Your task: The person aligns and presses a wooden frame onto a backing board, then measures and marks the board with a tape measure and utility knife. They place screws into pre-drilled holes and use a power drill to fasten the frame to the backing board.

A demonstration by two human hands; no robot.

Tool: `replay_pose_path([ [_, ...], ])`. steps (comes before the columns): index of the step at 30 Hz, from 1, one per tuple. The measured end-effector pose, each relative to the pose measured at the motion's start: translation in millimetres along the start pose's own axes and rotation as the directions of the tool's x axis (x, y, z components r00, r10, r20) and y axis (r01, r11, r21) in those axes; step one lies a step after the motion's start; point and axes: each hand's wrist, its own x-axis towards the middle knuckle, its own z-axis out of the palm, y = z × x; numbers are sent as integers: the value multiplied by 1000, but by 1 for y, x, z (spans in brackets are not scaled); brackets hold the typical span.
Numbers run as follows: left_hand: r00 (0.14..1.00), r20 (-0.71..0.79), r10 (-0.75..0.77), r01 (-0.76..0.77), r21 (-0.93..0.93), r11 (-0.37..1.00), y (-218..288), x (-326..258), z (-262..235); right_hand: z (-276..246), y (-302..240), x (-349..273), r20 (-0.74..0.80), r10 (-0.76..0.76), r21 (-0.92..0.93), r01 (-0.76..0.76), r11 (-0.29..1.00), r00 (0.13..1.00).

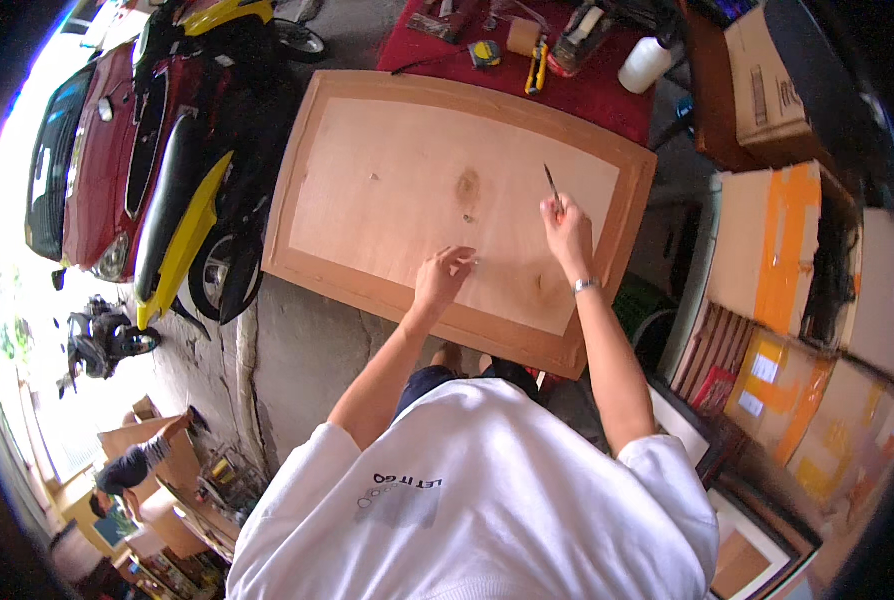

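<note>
The right hand (570,236) grips a thin, dark, pointed tool (550,180) above a flat, pale wooden board with a brown border (397,150). The left hand (443,278) is over the board's near side, its fingers bent; I cannot tell if they pinch anything. The board lies partly over the red counter (607,108), near a white plastic bottle (645,66).

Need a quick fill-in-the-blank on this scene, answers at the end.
1. The right hand holds a thin pointed tool, and a band circles its ____.
2. The left hand is over the board, inside its ____ border.
3. The surface beyond the board is ____.
4. Between tape measure and bottle, farther right is the ____.

Missing words: wrist; brown; red; bottle.
</note>
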Motion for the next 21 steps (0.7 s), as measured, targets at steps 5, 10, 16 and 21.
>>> replay_pose_path([
  [5, 975, -181, -126, 121, -36, 992, 33, -78, 2, 55, -34, 164, -164, -398, -108, 384, 917, 903],
  [10, 943, -62, -328, 320, -110, 941, 21, -195, 7, 90, -96, 264, 30, -219, -355, 215, 910, 975],
  [16, 722, -227, -654, 583, -310, 751, -2, -258, 16, 126, -89, 314, 31, -89, -448, 93, 889, 996],
  [21, 768, -241, -594, 481, -396, 782, 18, -222, 4, 114, -91, 324, 17, -169, -338, 164, 927, 986],
])
